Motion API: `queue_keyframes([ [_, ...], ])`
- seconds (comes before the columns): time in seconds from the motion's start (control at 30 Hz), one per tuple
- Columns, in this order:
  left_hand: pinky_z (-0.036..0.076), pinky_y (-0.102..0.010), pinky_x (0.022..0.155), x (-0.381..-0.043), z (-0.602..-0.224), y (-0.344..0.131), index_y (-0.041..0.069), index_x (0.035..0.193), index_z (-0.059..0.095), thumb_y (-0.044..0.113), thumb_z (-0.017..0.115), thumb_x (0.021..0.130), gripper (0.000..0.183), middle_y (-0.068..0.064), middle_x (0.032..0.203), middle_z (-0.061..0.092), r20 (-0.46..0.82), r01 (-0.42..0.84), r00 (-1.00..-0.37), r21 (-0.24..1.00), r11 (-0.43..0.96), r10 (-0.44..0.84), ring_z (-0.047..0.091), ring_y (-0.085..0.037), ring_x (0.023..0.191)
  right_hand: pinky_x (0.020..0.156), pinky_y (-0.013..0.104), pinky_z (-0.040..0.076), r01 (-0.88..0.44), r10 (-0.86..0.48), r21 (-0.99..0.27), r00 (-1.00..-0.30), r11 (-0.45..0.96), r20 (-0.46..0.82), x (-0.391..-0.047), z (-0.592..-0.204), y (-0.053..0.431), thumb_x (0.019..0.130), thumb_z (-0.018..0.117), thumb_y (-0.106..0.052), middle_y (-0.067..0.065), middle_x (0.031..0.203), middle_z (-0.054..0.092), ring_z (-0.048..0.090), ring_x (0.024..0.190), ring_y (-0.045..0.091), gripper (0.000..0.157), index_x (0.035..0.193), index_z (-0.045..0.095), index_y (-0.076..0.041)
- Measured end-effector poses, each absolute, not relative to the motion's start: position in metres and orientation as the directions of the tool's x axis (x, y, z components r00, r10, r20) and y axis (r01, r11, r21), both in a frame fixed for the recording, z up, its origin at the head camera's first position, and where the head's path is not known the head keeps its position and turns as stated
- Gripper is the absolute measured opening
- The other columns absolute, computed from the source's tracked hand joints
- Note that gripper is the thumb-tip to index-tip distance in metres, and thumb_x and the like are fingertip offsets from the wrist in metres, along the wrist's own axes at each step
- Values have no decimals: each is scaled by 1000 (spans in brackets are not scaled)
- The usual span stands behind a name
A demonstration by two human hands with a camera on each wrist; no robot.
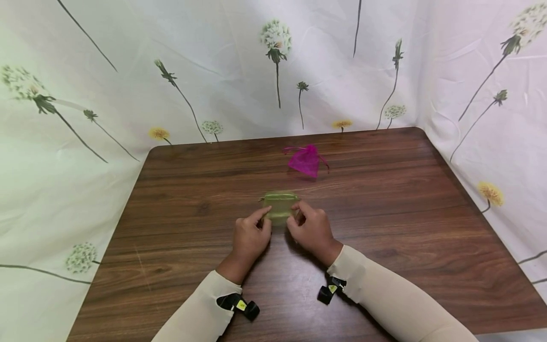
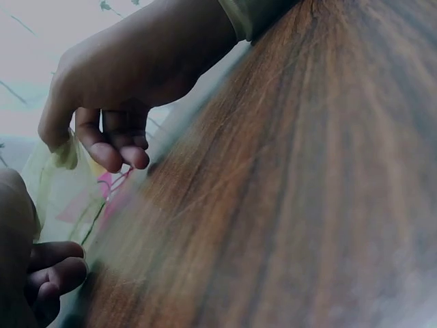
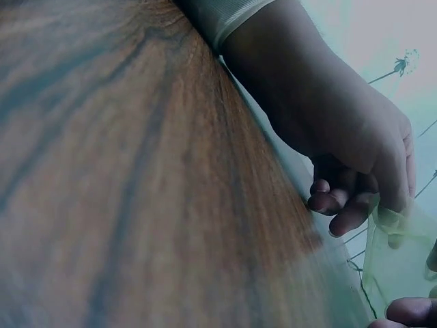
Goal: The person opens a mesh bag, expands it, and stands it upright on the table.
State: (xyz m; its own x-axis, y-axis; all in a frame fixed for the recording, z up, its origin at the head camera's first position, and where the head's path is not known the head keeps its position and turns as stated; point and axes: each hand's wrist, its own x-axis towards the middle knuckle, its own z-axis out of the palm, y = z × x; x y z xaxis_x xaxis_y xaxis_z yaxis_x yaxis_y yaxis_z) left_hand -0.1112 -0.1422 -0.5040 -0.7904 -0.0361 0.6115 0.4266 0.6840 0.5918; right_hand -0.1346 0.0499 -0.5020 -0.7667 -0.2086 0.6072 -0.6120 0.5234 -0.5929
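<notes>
A small sheer green organza drawstring pouch (image 1: 280, 207) is stretched between my two hands, its drawstring edge facing the back of the table. My left hand (image 1: 251, 236) pinches its left side between thumb and index finger. Opposite, my right hand (image 1: 314, 231) pinches the right side the same way. The thin fabric of the green pouch (image 3: 399, 263) shows in the right wrist view, draped over a fingertip. Seen from the left wrist, the green pouch (image 2: 51, 181) is partly hidden by the near hand. A magenta organza pouch (image 1: 305, 162) lies beyond, apart from both hands.
The brown wood-grain table (image 1: 183, 209) extends around the hands. Behind it and along its sides hangs a white cloth (image 1: 239, 85) printed with dandelions. Small black devices, one being the left strap camera (image 1: 251, 310), sit at both wrists.
</notes>
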Motion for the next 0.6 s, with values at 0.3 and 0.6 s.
queue_keyframes([
  [0.3,36,-17,44,-110,-502,-141,-1,108,85,-9,68,83,31,-5,51,64,642,437,-765,574,692,-49,41,0,43,50,30,52,-585,-196,-557,-773,589,604,-134,-500,48,83,71,4,0,62,66,57,50,9,18,100,75,0],
  [0.6,41,-24,43,-111,-504,-139,0,102,86,-9,69,79,30,-5,53,63,680,456,-732,533,712,-40,35,0,49,45,27,43,-603,-194,-488,-732,631,653,-135,-501,47,79,68,4,-2,56,57,46,47,6,19,95,75,-2],
])
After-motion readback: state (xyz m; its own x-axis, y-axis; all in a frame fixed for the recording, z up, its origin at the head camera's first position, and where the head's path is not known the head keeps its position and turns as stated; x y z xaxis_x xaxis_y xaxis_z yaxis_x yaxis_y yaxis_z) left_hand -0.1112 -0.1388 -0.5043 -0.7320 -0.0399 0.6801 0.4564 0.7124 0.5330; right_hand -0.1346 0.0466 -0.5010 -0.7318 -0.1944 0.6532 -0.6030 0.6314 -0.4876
